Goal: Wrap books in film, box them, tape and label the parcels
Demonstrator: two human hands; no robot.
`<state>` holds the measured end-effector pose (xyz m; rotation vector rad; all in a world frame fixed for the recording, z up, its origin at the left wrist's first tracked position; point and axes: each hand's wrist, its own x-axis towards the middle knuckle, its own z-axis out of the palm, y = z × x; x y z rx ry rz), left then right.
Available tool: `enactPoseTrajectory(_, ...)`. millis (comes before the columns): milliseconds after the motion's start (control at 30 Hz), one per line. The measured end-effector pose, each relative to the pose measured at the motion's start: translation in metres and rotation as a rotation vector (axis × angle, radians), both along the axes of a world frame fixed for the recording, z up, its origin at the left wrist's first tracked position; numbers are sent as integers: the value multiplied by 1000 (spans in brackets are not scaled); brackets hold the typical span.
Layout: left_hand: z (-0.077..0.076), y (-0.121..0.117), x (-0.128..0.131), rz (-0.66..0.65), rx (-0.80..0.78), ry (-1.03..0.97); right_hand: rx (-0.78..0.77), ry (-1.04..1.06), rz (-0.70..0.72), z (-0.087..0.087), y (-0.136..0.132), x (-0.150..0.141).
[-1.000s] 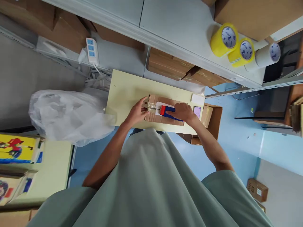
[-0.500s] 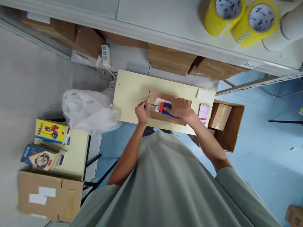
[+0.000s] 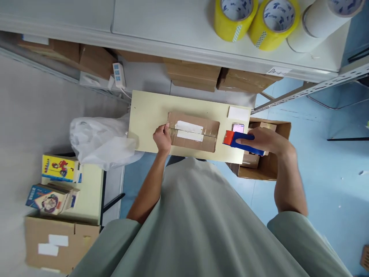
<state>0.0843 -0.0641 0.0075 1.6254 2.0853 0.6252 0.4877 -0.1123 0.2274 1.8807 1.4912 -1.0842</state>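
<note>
A cardboard box (image 3: 196,143) lies flat on the cream table, a long dark seam running across its top between two white label pieces. At its left end my left hand (image 3: 163,137) is closed, fingertips gripping the edge near the seam. My right hand (image 3: 263,139) is wrapped round a blue box cutter (image 3: 240,141) with an orange-red head. That cutter is held in the air off the box's right end, its head pointing left. No blade can be made out on it.
The cream table (image 3: 150,104) also bears a phone (image 3: 238,127) and a white card (image 3: 238,113). An open carton (image 3: 266,175) with boxes stands at right. A white plastic bag (image 3: 98,138) sits left. A shelf with yellow tape rolls (image 3: 273,25) overhangs the far side.
My right hand has lifted the box cutter off the box and swung it right, past the box's right end. The labels and full seam now show. My left hand stays at the left end.
</note>
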Motion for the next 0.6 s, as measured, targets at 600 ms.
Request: enactPoseTrajectory(600,5,0,4,-33,-6,53,152,-127,65,-56,-12,-62)
